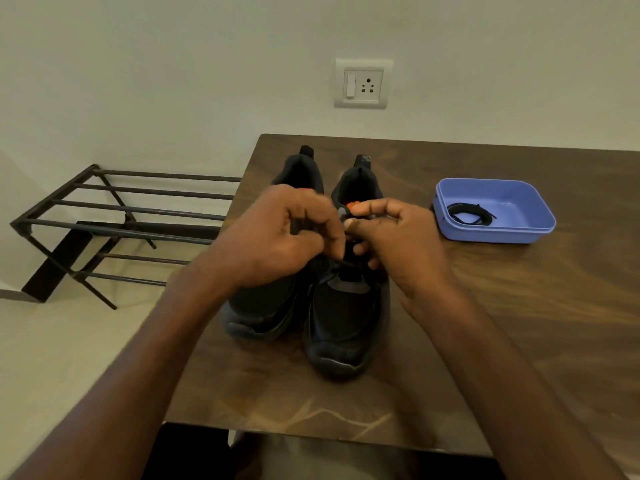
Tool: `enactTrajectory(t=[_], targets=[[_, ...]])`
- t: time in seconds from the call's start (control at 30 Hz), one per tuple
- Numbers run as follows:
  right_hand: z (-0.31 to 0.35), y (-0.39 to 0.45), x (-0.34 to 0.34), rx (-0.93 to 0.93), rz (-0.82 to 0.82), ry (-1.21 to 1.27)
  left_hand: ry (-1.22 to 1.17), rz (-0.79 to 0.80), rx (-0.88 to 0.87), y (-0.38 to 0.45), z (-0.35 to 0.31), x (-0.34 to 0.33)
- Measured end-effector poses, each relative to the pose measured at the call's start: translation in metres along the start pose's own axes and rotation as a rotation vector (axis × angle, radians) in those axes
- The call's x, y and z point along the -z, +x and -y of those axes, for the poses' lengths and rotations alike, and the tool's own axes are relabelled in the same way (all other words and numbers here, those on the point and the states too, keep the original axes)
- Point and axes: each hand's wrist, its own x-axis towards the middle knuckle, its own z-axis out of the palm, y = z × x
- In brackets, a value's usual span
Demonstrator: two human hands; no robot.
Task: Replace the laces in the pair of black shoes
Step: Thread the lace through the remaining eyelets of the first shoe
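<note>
While both hands worked over the pair of black shoes (311, 289) on the wooden table (519, 341), the left hand (277, 237) curled round what looked like a lace end, and the right hand (391, 237) pinched at the eyelets. Thin and limp, the lace (346, 263) probably slipped easily, so gripping its stiff tip suited best. Right of the shoes, well apart, a blue tray (519, 233) held a coiled lace (467, 214); nothing blocked reach.

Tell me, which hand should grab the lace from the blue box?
Probably the right hand. The blue box holding the coiled black lace sits on its side of the table, just past it. The left hand would have to cross over both shoes.
</note>
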Motion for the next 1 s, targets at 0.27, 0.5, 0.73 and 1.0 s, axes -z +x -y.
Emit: enactTrajectory(t=[0.27, 0.5, 0.73, 1.0], targets=[[0.011, -0.004, 0.018, -0.177, 0.037, 0.475, 0.212, -0.479, 0.210, 0.025, 0.008, -0.030], [0.003, 0.006, 0.038, 0.091, -0.046, -0.321, 0.195, -0.323, 0.384, 0.031, 0.009, -0.050], [-0.004, 0.012, 0.047, 0.053, -0.051, -0.298, 0.156, -0.322, 0.453, 0.025, 0.012, -0.032], [0.014, 0.005, 0.033, 0.112, 0.141, 0.409, -0.721, -0.541, 0.322, 0.031, -0.001, -0.035]])
